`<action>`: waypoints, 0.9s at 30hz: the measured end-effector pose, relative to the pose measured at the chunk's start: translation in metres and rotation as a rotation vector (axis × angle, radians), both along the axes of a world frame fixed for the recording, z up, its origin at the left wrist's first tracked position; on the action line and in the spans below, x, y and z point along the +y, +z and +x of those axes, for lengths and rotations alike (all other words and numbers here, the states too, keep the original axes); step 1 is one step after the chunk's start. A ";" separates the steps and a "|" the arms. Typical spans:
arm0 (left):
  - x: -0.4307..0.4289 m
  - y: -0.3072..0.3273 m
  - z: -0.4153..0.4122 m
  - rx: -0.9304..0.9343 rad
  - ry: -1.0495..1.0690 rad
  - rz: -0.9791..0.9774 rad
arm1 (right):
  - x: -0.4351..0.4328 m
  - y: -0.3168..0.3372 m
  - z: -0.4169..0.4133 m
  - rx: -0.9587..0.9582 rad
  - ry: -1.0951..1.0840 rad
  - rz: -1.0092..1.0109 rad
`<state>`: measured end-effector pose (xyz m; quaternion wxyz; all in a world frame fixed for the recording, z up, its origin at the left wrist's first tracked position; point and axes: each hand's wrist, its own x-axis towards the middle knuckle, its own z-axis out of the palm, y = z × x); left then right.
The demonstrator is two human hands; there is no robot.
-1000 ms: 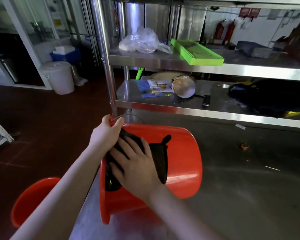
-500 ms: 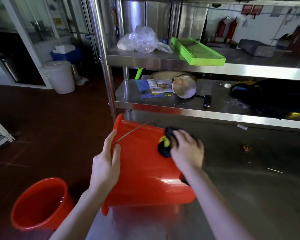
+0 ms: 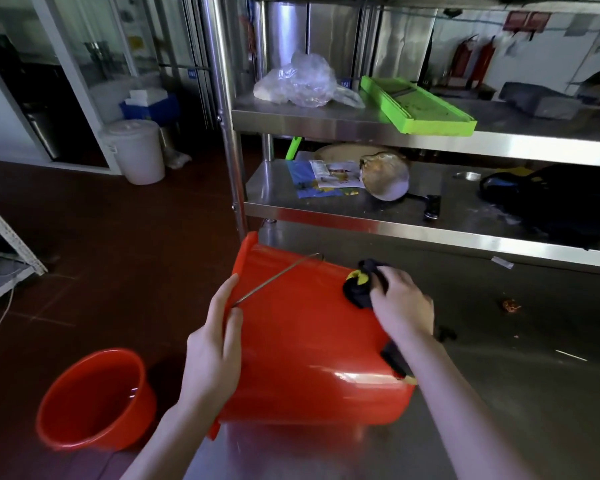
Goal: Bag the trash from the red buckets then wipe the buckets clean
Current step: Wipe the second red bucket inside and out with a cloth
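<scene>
Wiping the outside of a tipped red bucket

The bucket (image 3: pixel 309 341) lies on its side on the tabletop (image 3: pixel 516 393), mouth to the left. The left hand (image 3: pixel 212 344) presses flat, fingers straight, on the wall near the rim, over the wire handle (image 3: pixel 278 278). The right hand (image 3: pixel 400 306) grips a dark cloth (image 3: pixel 357 289) bunched against the wall. The thin glossy plastic is probably light, slick and prone to roll, so the rim looks the surest hold. A second bucket (image 3: pixel 94 400) stands on the floor.

A green tray (image 3: pixel 417 105) and clear plastic bag (image 3: pixel 300 81) sit on the steel shelf (image 3: pixel 326 119).
</scene>
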<state>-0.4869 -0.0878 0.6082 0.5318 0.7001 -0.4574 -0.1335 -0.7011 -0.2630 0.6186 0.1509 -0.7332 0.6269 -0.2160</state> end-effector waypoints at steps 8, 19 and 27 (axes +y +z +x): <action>0.011 -0.012 0.005 -0.025 -0.014 0.015 | 0.073 0.012 0.108 0.033 0.379 -0.325; -0.073 0.070 0.011 -0.092 0.029 0.516 | 0.104 -0.002 0.107 0.038 0.528 -0.472; -0.066 0.050 0.017 0.005 0.153 0.301 | 0.066 -0.011 0.047 0.016 0.454 -0.418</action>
